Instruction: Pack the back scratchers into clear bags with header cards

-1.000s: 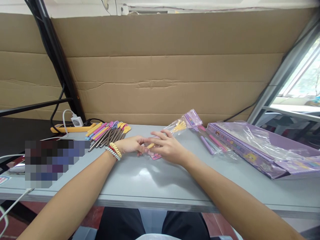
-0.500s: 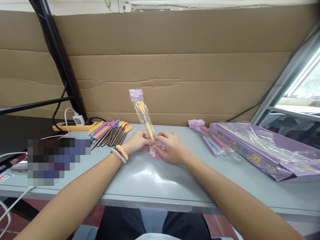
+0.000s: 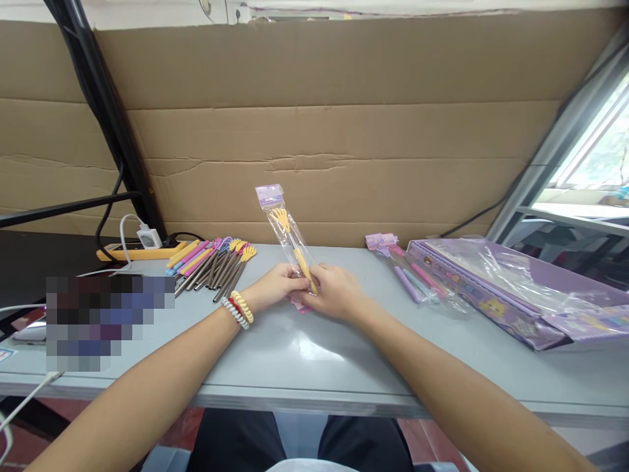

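Observation:
A yellow hand-shaped back scratcher (image 3: 282, 218) stands tilted inside a clear plastic bag (image 3: 289, 244) with a purple header card (image 3: 270, 195) at its top. My left hand (image 3: 276, 287) is closed on the lower left side of the bag. From the right, my right hand (image 3: 335, 291) is closed around the bag's lower end, by the yellow handle. Beneath both hands, pink cards (image 3: 301, 307) lie on the table, mostly covered. Left of my left hand is a pile of loose back scratchers (image 3: 223, 267) with metal rods and coloured handles.
Bagged back scratchers (image 3: 407, 282) lie at right beside a purple display box (image 3: 491, 298) with plastic film over it. At the left are a yellow power strip (image 3: 125, 252), a white plug (image 3: 149, 236) and cables. A cardboard wall (image 3: 314, 137) closes off the grey table's back.
The bagged back scratcher has dropped slightly and shifted right. My right hand has closed in around its lower end, and the pink cards are more covered. The view has shifted slightly.

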Action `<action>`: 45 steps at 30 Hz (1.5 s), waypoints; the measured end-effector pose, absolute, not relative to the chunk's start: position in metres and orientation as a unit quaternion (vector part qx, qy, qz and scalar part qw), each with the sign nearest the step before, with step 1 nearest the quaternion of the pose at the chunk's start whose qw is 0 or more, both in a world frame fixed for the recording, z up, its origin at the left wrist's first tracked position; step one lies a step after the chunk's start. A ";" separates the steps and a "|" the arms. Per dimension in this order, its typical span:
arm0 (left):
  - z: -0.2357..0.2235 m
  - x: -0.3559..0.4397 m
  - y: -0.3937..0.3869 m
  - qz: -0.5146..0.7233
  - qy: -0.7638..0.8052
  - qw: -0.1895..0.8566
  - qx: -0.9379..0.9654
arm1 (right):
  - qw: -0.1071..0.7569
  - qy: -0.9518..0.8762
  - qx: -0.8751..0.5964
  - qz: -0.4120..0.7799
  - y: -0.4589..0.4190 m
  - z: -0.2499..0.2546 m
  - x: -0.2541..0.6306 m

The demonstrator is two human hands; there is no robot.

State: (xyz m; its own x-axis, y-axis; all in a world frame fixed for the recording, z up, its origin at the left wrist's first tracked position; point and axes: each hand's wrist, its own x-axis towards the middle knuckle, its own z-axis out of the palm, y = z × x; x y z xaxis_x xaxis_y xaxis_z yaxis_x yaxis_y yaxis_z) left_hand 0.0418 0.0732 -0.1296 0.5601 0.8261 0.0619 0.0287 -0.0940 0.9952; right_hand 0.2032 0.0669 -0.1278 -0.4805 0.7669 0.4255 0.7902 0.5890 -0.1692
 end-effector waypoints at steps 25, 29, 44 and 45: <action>-0.130 -0.002 0.099 0.340 0.490 0.073 0.800 | 0.272 -0.692 -0.662 -0.095 0.092 -0.116 0.381; -0.131 -0.003 0.100 0.319 0.491 0.054 0.809 | 0.182 -0.671 -0.716 -0.067 0.099 -0.119 0.400; -0.133 -0.012 0.104 0.272 0.511 0.061 0.813 | 0.036 -0.632 -0.765 -0.120 0.108 -0.098 0.374; -0.133 -0.012 0.104 0.268 0.512 0.060 0.814 | 0.062 -0.642 -0.750 -0.144 0.108 -0.097 0.364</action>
State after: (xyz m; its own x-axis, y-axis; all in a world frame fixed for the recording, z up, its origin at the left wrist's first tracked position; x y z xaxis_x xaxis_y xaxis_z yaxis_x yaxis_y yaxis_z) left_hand -0.0124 0.1042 -0.1334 0.3316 0.8653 0.3758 0.8014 -0.4686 0.3718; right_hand 0.3639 0.1077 -0.0966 0.1336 0.9460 0.2953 0.9817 -0.1672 0.0915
